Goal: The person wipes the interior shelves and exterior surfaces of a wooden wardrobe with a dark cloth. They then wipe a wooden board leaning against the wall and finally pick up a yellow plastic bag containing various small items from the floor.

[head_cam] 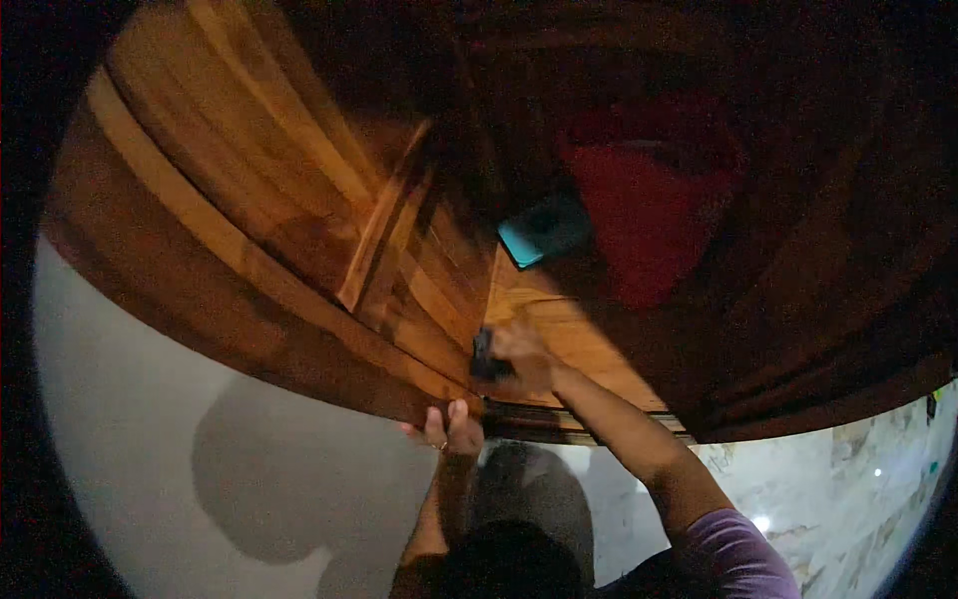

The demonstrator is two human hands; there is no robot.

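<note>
Varnished wooden furniture (247, 202) with planks and ledges fills the upper view. My left hand (456, 430) rests with its fingertips at the lower edge of the wood; a ring shows on one finger. My right hand (528, 352), blurred, is over the lit wooden surface (591, 348) and closes on a small dark object (486, 356) whose kind I cannot tell. Beyond that hand lies a teal and black flat object (542, 228), possibly a phone. Red cloth (651, 217) lies beside it, partly in shadow.
A raised wooden strip (385, 217) stands left of the right hand. Below the wooden edge are a pale surface (337, 464) with shadows on it and a glossy marbled floor (831, 479) at the right. Much of the upper right is dark.
</note>
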